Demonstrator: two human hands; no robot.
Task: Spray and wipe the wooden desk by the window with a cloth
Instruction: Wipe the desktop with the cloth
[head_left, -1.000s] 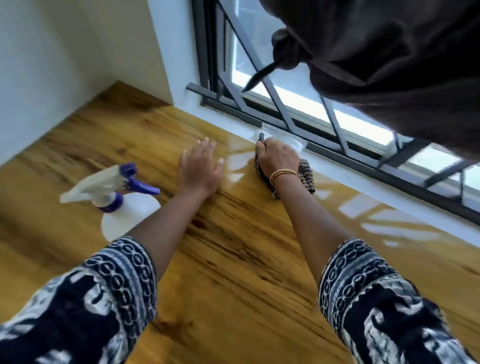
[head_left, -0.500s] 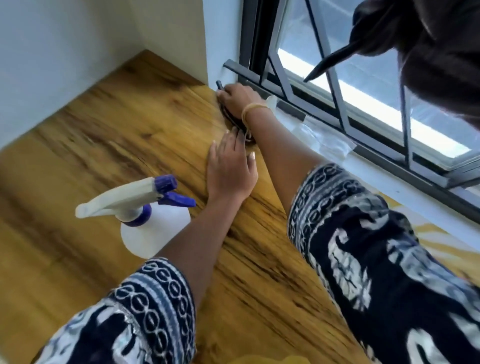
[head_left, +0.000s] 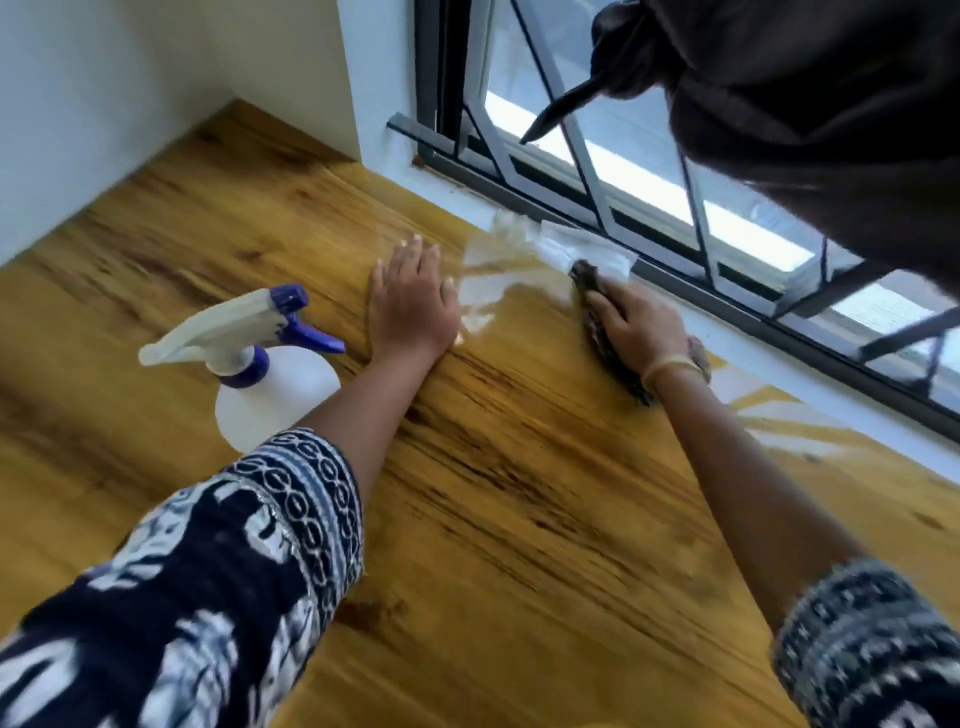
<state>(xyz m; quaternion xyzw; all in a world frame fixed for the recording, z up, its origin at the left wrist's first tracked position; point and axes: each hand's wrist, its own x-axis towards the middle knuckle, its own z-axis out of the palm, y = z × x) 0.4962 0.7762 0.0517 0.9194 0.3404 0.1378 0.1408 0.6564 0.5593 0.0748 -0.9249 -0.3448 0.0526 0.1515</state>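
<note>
Much of the cloth (head_left: 605, 332) is hidden under the right hand (head_left: 641, 325), which lies on top of it with fingers bent over its edge, pressing it to the desk (head_left: 519, 519) right against the window ledge (head_left: 779, 364); only a dark, patterned strip shows along the hand's left side and a bit by the wrist. The picture is smeared there, so the weave is hard to read. A dark hanging fabric (head_left: 805, 104) covers the upper right corner and cuts off part of the window bars (head_left: 582, 171).

The left hand (head_left: 410, 301) lies flat, fingers straight, palm down on the wood, grasping nothing. Just to its left stands the spray bottle (head_left: 260, 364), white with a blue trigger and collar, untouched. No label or writing can be made out on it.

The desk is glossy, yellow-brown wood with dark grain, reflecting the bright window. It runs into a corner of white wall (head_left: 104, 104).
</note>
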